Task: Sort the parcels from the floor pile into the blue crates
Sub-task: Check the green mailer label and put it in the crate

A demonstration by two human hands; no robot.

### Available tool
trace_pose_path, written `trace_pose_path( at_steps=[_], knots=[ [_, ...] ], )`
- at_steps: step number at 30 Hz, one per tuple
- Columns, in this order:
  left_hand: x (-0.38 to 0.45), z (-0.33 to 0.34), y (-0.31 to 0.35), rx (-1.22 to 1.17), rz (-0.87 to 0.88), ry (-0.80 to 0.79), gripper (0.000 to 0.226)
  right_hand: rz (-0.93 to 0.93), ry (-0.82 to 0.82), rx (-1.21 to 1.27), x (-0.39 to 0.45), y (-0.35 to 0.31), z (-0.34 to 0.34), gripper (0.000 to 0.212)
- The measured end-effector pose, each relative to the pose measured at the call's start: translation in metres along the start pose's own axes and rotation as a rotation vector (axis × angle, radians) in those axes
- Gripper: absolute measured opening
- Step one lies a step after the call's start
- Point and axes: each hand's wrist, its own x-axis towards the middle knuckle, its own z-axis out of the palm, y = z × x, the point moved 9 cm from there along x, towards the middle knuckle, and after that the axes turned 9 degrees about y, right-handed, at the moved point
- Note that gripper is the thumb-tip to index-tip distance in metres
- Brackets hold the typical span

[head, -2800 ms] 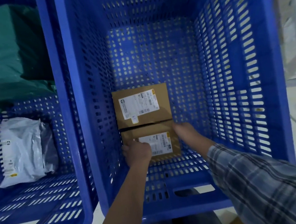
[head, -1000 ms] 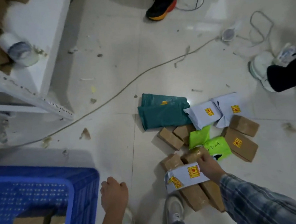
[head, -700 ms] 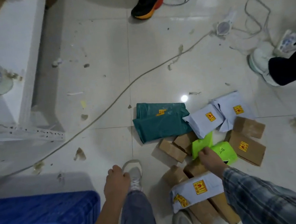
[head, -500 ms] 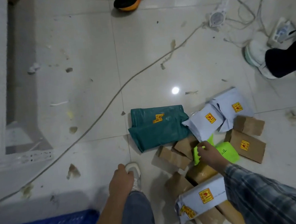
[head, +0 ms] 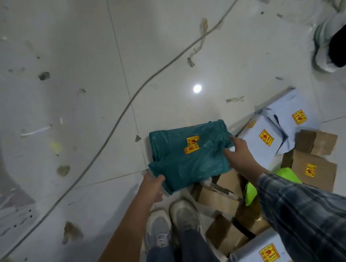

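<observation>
A teal plastic mailer (head: 187, 157) with two yellow stickers sits at the left edge of the floor pile. My left hand (head: 153, 186) grips its near left corner, thumb on top. My right hand (head: 240, 155) holds its right edge between thumb and fingers. The pile to the right holds pale blue mailers (head: 262, 141), brown cardboard boxes (head: 311, 170) and a bright green bag (head: 251, 193), partly hidden by my plaid sleeve. No blue crate is in view.
My shoes (head: 184, 214) stand just below the teal mailer. A cable (head: 113, 132) runs diagonally across the dirty tiled floor. Another person's shoe (head: 323, 38) is at the upper right. A white shelf foot (head: 5, 218) sits at the left.
I turned from the crate to the floor pile. My right hand moved from the green bag to the teal mailer's right edge, and my left hand came forward and took hold of its corner.
</observation>
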Motion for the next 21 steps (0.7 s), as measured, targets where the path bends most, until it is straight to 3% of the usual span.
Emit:
trace_pose_path(
  at_steps=[3,11,17,21],
  knots=[
    [0.024,0.014,0.009,-0.166,-0.012,-0.031,0.032,0.022,0.032,-0.016,0.033,0.008,0.004,0.054],
    [0.055,0.037,-0.005,-0.377,-0.228,-0.027,0.053,0.223,-0.192,-0.081,0.051,0.031,0.032,0.051],
    [0.029,0.023,0.001,-0.639,-0.213,0.036,0.016,0.258,-0.084,0.150,0.024,0.019,0.016,0.042],
    [0.000,-0.006,0.006,-0.743,-0.192,0.193,0.020,0.283,0.043,0.370,-0.010,0.011,-0.009,0.034]
  ],
)
